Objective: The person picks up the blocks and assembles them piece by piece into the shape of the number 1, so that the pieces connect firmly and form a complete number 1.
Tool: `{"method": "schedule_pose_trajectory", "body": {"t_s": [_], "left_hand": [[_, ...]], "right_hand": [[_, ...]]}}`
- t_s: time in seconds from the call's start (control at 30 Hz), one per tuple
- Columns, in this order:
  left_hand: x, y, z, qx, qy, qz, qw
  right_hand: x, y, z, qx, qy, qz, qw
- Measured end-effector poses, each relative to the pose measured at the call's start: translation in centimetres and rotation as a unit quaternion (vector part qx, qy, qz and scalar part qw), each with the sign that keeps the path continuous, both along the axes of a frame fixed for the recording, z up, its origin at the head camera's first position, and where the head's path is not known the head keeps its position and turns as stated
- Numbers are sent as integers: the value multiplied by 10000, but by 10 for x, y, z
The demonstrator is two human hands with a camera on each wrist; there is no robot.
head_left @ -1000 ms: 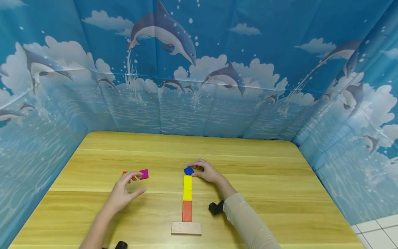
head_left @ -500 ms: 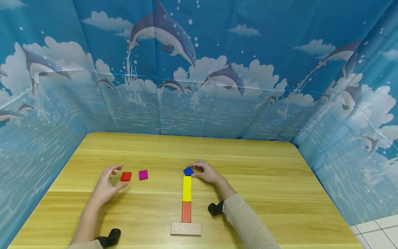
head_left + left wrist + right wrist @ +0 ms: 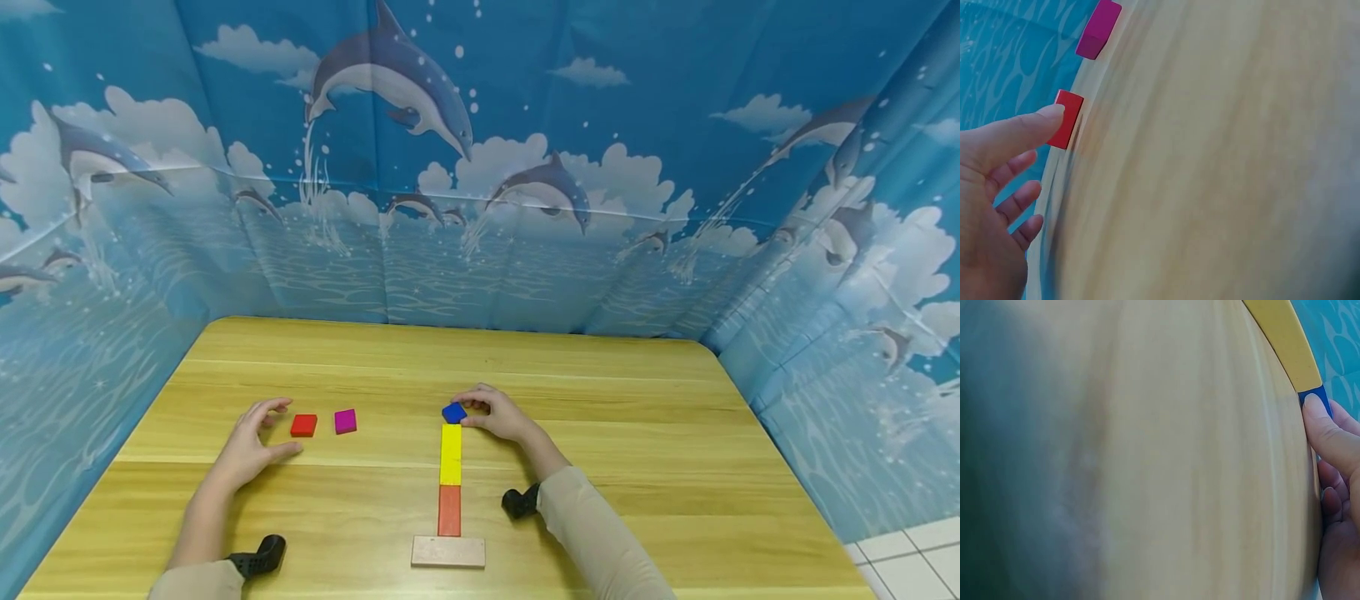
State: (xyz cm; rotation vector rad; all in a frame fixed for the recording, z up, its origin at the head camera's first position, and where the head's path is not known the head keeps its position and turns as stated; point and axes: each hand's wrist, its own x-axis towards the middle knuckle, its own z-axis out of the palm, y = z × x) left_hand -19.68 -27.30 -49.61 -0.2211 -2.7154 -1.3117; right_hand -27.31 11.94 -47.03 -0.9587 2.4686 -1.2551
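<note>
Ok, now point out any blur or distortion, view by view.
Head: red block and yellow block look fairly crisp; left wrist: the tabletop looks soft, hazing over toward the right; right wrist: the left side melts into dark blur, and the tabletop's edge bows.

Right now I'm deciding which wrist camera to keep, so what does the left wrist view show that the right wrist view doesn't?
Only the left wrist view: the left hand, its thumb covering part of the red block, and the purple block beyond.

Only the right wrist view: the right hand, its fingers pinching the blue block, with the yellow block right next to that.

Both: the wooden table and part of the blue curtain.
</note>
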Motion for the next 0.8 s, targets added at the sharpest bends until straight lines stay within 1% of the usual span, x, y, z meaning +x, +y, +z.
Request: {"method": "schedule_pose_trajectory", "body": {"t_s": [0.33,0.53,0.8], "left_hand": [[-4,-4,-5,-69,-9,-20,10000],[-4,-4,-8,-202,130,-58,9997],[-3,-5,-11,-333,245,-57,9991]], "right_hand": [[-2,1,-3,0,3,-54,10000],[-1,0,-2,1,-26,-50,10000],[-1,0,-2,15,57,-30,10000]]}}
